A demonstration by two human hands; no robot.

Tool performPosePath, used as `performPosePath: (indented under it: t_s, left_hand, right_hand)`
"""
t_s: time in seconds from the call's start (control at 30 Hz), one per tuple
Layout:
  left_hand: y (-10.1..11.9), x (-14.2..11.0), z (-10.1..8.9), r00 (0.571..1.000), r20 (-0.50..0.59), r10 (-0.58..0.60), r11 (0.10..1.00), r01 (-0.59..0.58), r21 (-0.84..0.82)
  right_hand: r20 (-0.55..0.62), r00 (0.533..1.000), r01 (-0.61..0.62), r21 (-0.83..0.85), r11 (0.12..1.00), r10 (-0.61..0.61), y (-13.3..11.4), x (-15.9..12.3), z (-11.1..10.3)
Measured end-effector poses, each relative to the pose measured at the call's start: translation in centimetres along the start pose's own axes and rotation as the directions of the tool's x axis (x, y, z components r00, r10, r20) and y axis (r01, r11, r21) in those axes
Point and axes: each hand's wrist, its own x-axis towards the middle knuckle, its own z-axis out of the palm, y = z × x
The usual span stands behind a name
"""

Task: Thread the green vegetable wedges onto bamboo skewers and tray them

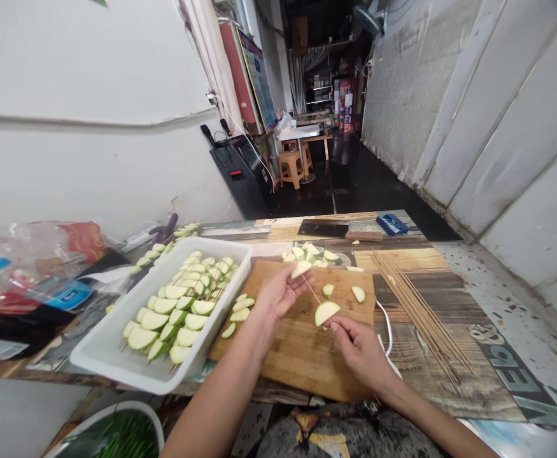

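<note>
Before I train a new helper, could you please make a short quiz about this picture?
1. Choose: the white rectangular plastic tray holds A) loose skewers only, B) skewered half-round green-rimmed slices, C) plastic bottles.
2. True or false: the dark-bladed, wooden-handled cleaver lies beyond the brown rectangular wooden board.
3. Fill in: the person's ____ holds the pale slice at the upper end of the thin wooden skewer.

Key: 1 B; 2 true; 3 left hand.

A mottled dark-grey garment (383,436) with yellow and brownish-orange patches is worn, lower centre; forearms (221,401) and hands (361,350) are seen bare.
</note>
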Motion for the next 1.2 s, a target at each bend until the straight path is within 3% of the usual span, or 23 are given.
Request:
performPosePath:
  t_s: [0.33, 0.53, 1.2]
  left_hand:
    - [-1.0, -0.1, 0.6, 0.999, -0.010, 0.035, 0.999, -0.035, -0.004]
    - [-1.0, -0.1, 0.8, 0.999, -0.051, -0.017, 0.998, 0.014, -0.055]
    - [-2.9, -0.7, 1.6, 1.000, 0.012, 0.005, 0.999, -0.004, -0.043]
  right_hand:
    - [-0.043, 0.999, 0.006, -0.023, 1.000, -0.007, 0.1, 0.0, 0.2]
    - [-0.068, 0.997, 0.039, -0.021, 0.999, -0.040, 0.1, -0.1, 0.5]
    - [-0.105, 0.994, 0.025, -0.005, 1.000, -0.025, 0.1, 0.7, 0.0]
